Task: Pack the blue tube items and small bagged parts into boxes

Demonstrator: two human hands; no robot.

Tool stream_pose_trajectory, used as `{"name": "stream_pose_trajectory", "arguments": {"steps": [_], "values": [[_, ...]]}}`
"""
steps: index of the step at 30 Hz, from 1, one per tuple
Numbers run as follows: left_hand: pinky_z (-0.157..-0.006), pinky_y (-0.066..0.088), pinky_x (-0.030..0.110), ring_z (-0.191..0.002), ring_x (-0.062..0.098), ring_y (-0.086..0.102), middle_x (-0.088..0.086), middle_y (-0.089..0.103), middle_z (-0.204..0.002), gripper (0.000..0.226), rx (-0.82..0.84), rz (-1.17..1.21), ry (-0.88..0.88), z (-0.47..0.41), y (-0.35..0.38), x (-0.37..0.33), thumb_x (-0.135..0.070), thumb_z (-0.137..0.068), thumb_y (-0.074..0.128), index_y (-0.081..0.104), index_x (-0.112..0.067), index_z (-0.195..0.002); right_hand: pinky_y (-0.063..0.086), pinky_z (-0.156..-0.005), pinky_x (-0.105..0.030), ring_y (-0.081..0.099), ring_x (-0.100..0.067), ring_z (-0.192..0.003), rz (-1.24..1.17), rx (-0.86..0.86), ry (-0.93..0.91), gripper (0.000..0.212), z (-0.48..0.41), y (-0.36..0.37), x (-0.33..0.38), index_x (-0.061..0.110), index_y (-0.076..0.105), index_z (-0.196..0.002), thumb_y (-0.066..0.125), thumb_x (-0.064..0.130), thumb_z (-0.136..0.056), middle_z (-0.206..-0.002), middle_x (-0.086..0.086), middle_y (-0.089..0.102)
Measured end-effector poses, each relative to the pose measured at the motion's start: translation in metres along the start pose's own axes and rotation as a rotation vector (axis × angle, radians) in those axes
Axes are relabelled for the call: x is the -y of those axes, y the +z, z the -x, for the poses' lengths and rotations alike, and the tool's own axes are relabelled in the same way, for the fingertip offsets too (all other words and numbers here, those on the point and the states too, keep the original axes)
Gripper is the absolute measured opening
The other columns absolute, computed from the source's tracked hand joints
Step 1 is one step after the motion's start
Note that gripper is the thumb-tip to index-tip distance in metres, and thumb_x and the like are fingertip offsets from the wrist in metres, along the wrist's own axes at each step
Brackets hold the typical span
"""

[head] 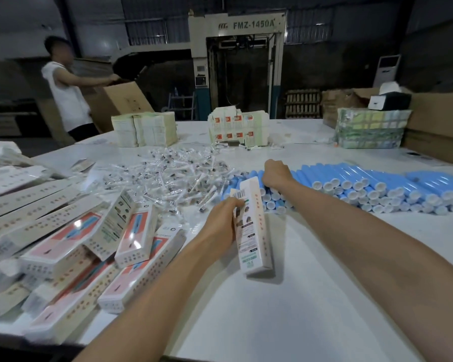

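Note:
My left hand (224, 223) grips a long narrow white box (254, 231) by its side and holds it upright-tilted above the white table (311, 296). My right hand (276, 172) reaches past the box's top end, its fingers curled over the left end of a wide stack of blue tubes (364, 186) with white caps. Whether it holds a tube is hidden by the hand itself. A loose heap of small clear bagged parts (178, 176) lies left of the tubes.
Packed boxes (71, 244) lie piled at the left. Stacks of flat box blanks (144, 129), (238, 129) and a wrapped bundle (372, 131) stand at the far edge. Brown cartons (437, 126) sit at the right. A person (66, 90) stands far left by a carton.

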State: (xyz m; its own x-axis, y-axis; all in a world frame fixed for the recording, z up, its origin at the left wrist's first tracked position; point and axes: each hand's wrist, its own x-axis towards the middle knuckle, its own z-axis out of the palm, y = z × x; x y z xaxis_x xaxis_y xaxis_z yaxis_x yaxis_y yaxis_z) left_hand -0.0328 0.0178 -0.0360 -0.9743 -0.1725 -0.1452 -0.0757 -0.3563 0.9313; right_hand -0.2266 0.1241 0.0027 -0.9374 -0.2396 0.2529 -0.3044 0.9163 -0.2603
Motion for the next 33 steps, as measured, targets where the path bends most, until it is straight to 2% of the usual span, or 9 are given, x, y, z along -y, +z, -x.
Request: {"name": "stream_pose_trajectory", "arguments": {"steps": [3,6,9,11,16,21,24,28,33], "values": [[-0.06,0.064,0.034,-0.068,0.023,0.076,0.01,0.079,-0.086,0.015,0.027,-0.053,0.073,0.005,-0.011,0.0,-0.019,-0.107,0.064,0.069,-0.007,-0.116,0.04,-0.07,-0.035,0.055,-0.034,-0.087,-0.072,-0.027,0.035,0.034,0.007,-0.004,0.0,0.009,0.039,-0.07,0.053,-0.002,-0.099,-0.087,-0.013,0.052],[-0.074,0.066,0.044,-0.081,0.033,0.078,0.017,0.08,-0.1,0.022,0.056,-0.054,0.129,0.007,-0.021,-0.002,-0.021,-0.106,0.067,0.07,-0.009,-0.125,0.037,-0.065,-0.036,0.05,-0.03,-0.083,-0.276,-0.074,0.089,0.023,0.015,-0.016,-0.006,0.007,0.043,-0.081,0.051,0.006,-0.103,-0.093,-0.013,0.051],[-0.089,0.065,0.052,-0.098,0.039,0.077,0.022,0.079,-0.117,0.035,0.088,-0.026,0.216,0.007,-0.024,-0.004,-0.016,-0.099,0.076,0.068,-0.011,-0.134,0.052,-0.065,-0.039,0.063,-0.032,-0.091,-0.786,-0.109,0.18,0.02,0.029,-0.036,-0.017,-0.004,0.057,-0.107,0.057,0.015,-0.103,-0.099,-0.014,0.059],[-0.089,0.066,0.049,-0.1,0.034,0.078,0.017,0.08,-0.119,0.05,0.088,-0.022,0.261,0.008,-0.024,-0.005,-0.017,-0.09,0.084,0.068,-0.012,-0.136,0.059,-0.063,-0.029,0.071,-0.035,-0.104,-1.194,-0.133,0.178,0.026,0.046,-0.055,-0.022,-0.01,0.061,-0.118,0.062,0.011,-0.102,-0.104,-0.017,0.066],[-0.075,0.064,0.032,-0.101,0.025,0.081,0.008,0.08,-0.123,0.057,0.126,-0.028,0.332,0.011,-0.018,-0.004,-0.019,-0.081,0.091,0.07,-0.016,-0.134,0.064,-0.077,-0.038,0.078,-0.029,-0.095,-1.718,-0.109,-0.008,0.056,0.086,-0.09,-0.017,0.005,0.04,-0.144,0.069,0.002,-0.096,-0.122,-0.025,0.066],[-0.078,0.064,0.033,-0.104,0.028,0.08,0.008,0.08,-0.124,0.061,0.152,-0.072,0.376,0.013,-0.015,-0.002,-0.023,-0.082,0.091,0.067,-0.019,-0.138,0.065,-0.082,-0.046,0.077,-0.028,-0.096,-1.538,-0.023,-0.111,0.094,0.101,-0.09,-0.003,0.04,0.01,-0.157,0.067,-0.003,-0.096,-0.122,-0.025,0.065],[-0.078,0.063,0.034,-0.103,0.029,0.08,0.009,0.08,-0.122,0.056,0.15,-0.104,0.383,0.014,-0.014,-0.001,-0.022,-0.087,0.089,0.067,-0.018,-0.138,0.065,-0.084,-0.049,0.077,-0.027,-0.097,-1.373,-0.033,-0.114,0.094,0.101,-0.088,-0.001,0.043,0.013,-0.156,0.069,-0.002,-0.095,-0.116,-0.022,0.069],[-0.086,0.064,0.043,-0.104,0.032,0.079,0.011,0.08,-0.122,0.05,0.155,-0.121,0.375,0.013,-0.013,0.003,-0.017,-0.091,0.086,0.067,-0.016,-0.138,0.063,-0.077,-0.034,0.076,-0.019,-0.079,-1.074,-0.041,-0.19,0.092,0.1,-0.097,-0.006,0.042,0.021,-0.154,0.076,0.007,-0.089,-0.095,-0.017,0.075],[-0.091,0.064,0.045,-0.107,0.034,0.079,0.011,0.08,-0.122,0.047,0.158,-0.127,0.379,0.016,-0.01,0.003,-0.018,-0.094,0.084,0.067,-0.017,-0.138,0.05,-0.072,-0.031,0.066,-0.015,-0.076,-0.798,0.129,-0.242,0.085,0.101,-0.105,-0.004,0.043,0.028,-0.144,0.081,0.018,-0.083,-0.093,-0.01,0.078]]}}
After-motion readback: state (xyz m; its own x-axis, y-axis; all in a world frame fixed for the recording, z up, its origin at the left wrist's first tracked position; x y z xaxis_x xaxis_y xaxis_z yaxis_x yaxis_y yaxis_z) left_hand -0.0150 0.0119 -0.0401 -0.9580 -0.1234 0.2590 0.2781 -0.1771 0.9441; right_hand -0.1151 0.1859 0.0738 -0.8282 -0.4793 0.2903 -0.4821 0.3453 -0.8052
